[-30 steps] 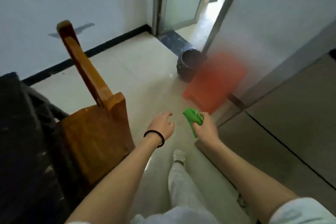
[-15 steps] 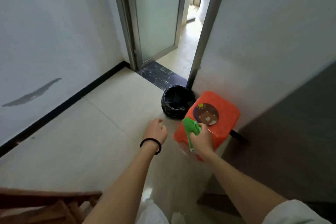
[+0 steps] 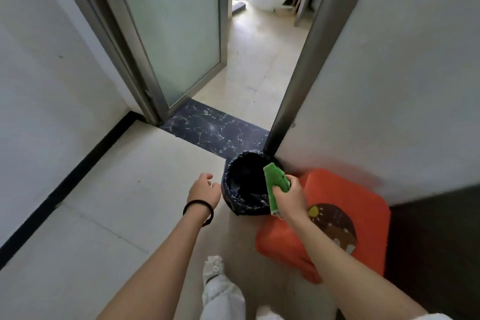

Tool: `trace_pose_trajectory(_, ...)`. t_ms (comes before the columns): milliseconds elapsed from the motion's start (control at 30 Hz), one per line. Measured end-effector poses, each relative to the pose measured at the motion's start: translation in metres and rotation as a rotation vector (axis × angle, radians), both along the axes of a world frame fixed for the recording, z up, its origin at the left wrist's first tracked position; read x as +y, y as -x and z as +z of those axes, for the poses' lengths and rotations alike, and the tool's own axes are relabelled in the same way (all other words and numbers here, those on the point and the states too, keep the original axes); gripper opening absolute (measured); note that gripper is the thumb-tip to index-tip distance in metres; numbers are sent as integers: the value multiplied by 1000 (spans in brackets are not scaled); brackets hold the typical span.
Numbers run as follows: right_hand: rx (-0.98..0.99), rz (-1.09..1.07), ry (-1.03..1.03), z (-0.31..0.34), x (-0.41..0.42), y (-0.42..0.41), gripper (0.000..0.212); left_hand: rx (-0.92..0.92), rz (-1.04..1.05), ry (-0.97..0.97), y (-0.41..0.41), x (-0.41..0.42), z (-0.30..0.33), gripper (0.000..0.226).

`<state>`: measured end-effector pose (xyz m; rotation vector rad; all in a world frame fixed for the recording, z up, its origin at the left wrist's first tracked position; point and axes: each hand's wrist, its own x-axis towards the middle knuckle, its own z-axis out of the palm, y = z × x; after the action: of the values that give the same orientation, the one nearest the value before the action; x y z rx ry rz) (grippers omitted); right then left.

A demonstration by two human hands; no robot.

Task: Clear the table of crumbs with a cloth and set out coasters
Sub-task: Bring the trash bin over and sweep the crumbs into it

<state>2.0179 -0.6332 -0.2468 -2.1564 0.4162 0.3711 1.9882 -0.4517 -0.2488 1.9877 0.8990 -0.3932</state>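
My right hand [image 3: 289,196] grips a folded green cloth [image 3: 274,184] and holds it over the open mouth of a black-lined waste bin [image 3: 242,191] on the floor. My left hand [image 3: 204,191], with a black band on the wrist, hovers just left of the bin with fingers loosely curled and nothing in them. Neither the table nor any coasters show in this view.
An orange plastic stool [image 3: 345,210] with a round brown picture on top stands right of the bin against the white wall. A frosted glass door [image 3: 176,31] stands open onto a further room. My white shoe [image 3: 214,266] is on the pale tiled floor.
I have walked away from the wooden chair toward the doorway. The bin and stool are now close, and my right hand has carried the green cloth over the bin's opening.
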Motion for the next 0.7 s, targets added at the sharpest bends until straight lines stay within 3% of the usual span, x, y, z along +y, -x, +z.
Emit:
trace_pose_trajectory(133,46,-30,9,-70,18,-47,33,117,62,99,-48,10,-94,44)
trace_pose_trajectory(333,102,-68,77,-236,36,-106,37,187,185,244,-107,-5,-292,63)
trace_pose_trajectory(467,88,-103,90,-302,41,-130,38,206,403,389,-121,-30,-383,81)
trace_pose_trajectory(600,77,-120,124,-326,33,-143,37,248,525,366,-114,-37,-443,47)
trace_pose_trajectory(700,63,-118,135,-310,27,-136,38,260,516,336,-104,-31,-437,37)
